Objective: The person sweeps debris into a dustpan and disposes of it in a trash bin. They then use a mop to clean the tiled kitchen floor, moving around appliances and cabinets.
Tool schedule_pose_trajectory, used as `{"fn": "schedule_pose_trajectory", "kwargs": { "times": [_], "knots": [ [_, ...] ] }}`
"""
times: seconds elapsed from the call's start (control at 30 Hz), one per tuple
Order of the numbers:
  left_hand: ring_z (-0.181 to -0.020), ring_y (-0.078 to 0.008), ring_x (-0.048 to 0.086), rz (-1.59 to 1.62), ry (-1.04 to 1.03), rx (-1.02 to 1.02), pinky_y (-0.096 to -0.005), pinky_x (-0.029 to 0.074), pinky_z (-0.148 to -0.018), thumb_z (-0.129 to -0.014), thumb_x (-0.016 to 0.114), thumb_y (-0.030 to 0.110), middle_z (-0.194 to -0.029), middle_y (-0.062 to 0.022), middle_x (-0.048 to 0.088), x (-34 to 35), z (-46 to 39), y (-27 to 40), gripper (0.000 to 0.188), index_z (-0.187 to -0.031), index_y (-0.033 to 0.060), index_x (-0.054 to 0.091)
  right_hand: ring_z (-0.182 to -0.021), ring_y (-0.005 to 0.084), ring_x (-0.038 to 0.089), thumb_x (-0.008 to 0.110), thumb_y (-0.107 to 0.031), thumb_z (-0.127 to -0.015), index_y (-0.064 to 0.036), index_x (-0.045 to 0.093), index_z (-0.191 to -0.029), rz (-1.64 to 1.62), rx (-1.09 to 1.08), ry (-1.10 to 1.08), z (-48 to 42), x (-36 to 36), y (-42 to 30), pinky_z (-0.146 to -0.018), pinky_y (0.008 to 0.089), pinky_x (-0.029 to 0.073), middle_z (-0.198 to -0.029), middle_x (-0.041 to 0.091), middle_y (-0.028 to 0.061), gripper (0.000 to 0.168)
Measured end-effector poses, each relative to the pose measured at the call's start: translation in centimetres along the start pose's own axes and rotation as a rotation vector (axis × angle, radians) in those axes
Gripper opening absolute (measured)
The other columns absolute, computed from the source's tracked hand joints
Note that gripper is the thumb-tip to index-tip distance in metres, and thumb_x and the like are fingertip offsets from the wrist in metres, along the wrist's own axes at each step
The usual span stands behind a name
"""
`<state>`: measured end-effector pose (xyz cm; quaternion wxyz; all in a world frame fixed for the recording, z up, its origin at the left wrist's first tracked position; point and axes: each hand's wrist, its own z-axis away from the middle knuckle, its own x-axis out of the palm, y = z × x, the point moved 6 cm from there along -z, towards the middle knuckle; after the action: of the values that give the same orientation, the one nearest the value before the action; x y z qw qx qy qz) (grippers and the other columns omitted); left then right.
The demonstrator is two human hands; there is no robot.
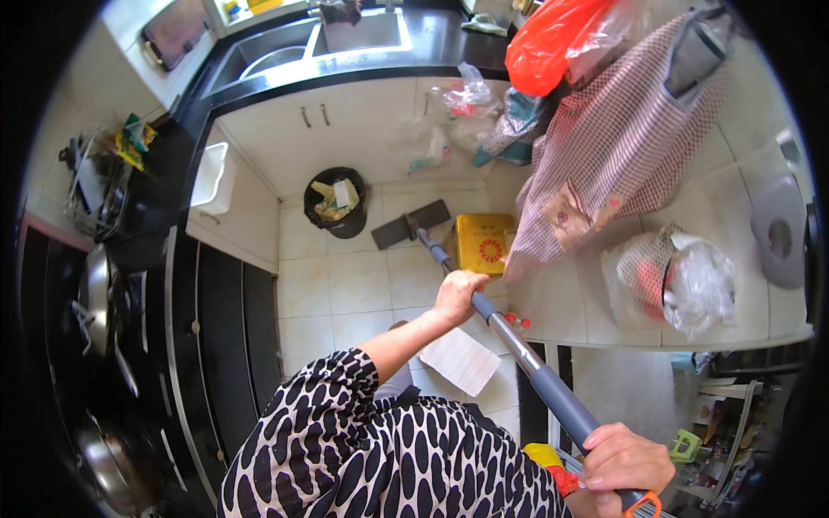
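Note:
Both of my hands hold the pole of a flat mop, which slants from lower right up to the floor ahead. My left hand (pixel 461 298) grips the lower pole (pixel 513 337) near a grey collar. Around the thick grey sleeve at the upper end, by an orange hanging loop (pixel 644 504), my right hand (pixel 628 461) is wrapped. The dark rectangular mop head (pixel 388 234) lies on the pale floor tiles (pixel 359 281). It sits between a black waste bin (pixel 346 225) and a yellow box (pixel 476 228) with a red emblem.
A pale flat board (pixel 461 362) lies on the floor near my feet. White cabinets (pixel 369 123) run below the sink (pixel 363 32). A checked apron (pixel 602 123) and plastic bags (pixel 544 48) hang at right. Woks (pixel 97 304) stand on the stove at left.

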<state>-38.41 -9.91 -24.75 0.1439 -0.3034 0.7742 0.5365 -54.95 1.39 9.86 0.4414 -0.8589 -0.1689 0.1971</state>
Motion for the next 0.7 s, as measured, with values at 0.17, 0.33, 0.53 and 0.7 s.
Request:
{"fn": "schedule_pose_trajectory", "kwargs": {
  "times": [0.17,0.33,0.53,0.7],
  "knots": [
    [-0.073,-0.0281,0.058,0.109,-0.045,0.036,-0.0371,0.046,-0.066,-0.059,0.066,0.007,-0.070,-0.0081,0.058,1.4,-9.8,-4.9,0.018,-0.075,0.0098,0.058,-0.049,0.0202,0.053,0.060,-0.006,-0.072,0.001,0.057,-0.069,0.125,0.102,-0.012,-7.7,2.2,5.7,-0.063,0.0383,0.046,-0.054,0.054,0.0099,0.008],
    [-0.076,-0.0289,0.057,0.113,-0.096,0.010,-0.0364,0.047,-0.069,-0.062,0.064,0.003,-0.076,-0.0093,0.055,3.8,-15.7,-10.8,0.028,-0.088,0.0086,0.057,-0.048,0.0161,0.054,0.064,-0.008,-0.068,-0.005,0.058,-0.065,0.242,0.222,0.128,-10.9,3.2,13.6,-0.065,0.0344,0.045,-0.050,0.053,0.0041,0.008],
    [-0.072,-0.0301,0.056,0.236,0.143,-0.131,-0.0379,0.046,-0.067,-0.064,0.061,0.009,-0.070,-0.0106,0.058,6.9,-17.1,-12.8,0.007,-0.071,0.0086,0.059,-0.053,0.0214,0.052,0.055,-0.004,-0.077,0.002,0.053,-0.075,0.281,0.254,0.269,-12.6,3.0,15.0,-0.065,0.0425,0.044,-0.059,0.054,0.0113,0.006],
    [-0.069,-0.0294,0.058,0.207,-0.247,0.013,-0.0395,0.047,-0.065,-0.070,0.061,0.017,-0.064,-0.0105,0.059,6.5,-16.5,-9.0,0.012,-0.063,0.0074,0.061,-0.055,0.0196,0.048,0.047,-0.007,-0.082,0.001,0.050,-0.085,0.302,0.194,0.399,-11.9,1.5,11.9,-0.066,0.0423,0.042,-0.057,0.047,0.0065,0.010]
  ]
}}
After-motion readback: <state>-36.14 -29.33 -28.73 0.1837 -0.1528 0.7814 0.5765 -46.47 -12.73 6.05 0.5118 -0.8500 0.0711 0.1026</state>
